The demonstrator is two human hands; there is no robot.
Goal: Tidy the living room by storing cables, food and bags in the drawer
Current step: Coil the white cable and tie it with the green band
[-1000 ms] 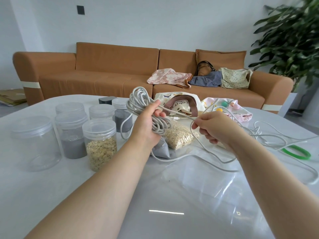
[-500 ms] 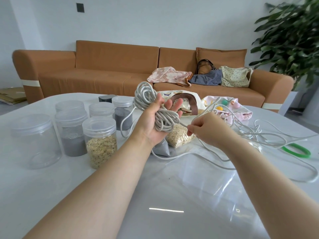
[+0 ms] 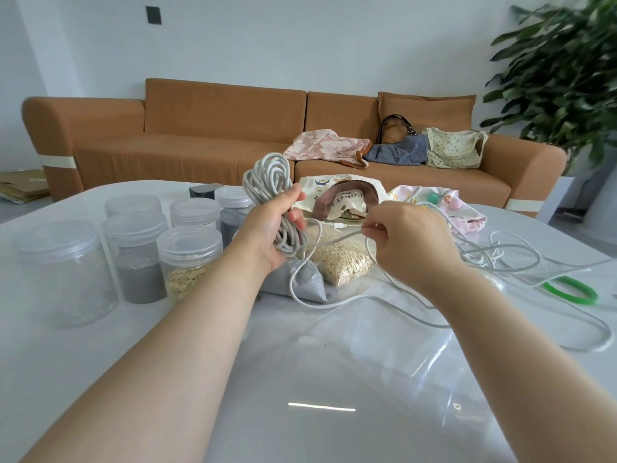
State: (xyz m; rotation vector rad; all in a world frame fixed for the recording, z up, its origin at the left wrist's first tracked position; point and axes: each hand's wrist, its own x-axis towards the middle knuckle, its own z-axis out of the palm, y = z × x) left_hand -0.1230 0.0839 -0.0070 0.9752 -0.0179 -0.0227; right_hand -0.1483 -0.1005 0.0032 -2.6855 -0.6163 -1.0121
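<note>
My left hand (image 3: 271, 230) grips a coiled grey cable (image 3: 267, 182) held upright above the white table (image 3: 100, 362). My right hand (image 3: 405, 238) pinches the loose strand of that cable a short way to the right. More white cable (image 3: 500, 259) lies tangled on the table at the right. Under my hands lie a bag of oats (image 3: 344, 262) and a grey pouch (image 3: 305, 282). A cream tote bag (image 3: 334, 195) with brown handles and a pink bag (image 3: 444, 208) sit behind them. No drawer is in view.
Several clear lidded jars (image 3: 66, 269) stand at the left, some holding oats or grey powder. A green band (image 3: 571, 290) lies at the right. Clear plastic bags (image 3: 417, 345) lie in front. Three more bags (image 3: 397, 150) rest on the orange sofa (image 3: 200, 128); a plant (image 3: 561, 78) stands right.
My left hand closed its fingers round the coil again and turned it upright. My right hand moved right, drawing the strand taut.
</note>
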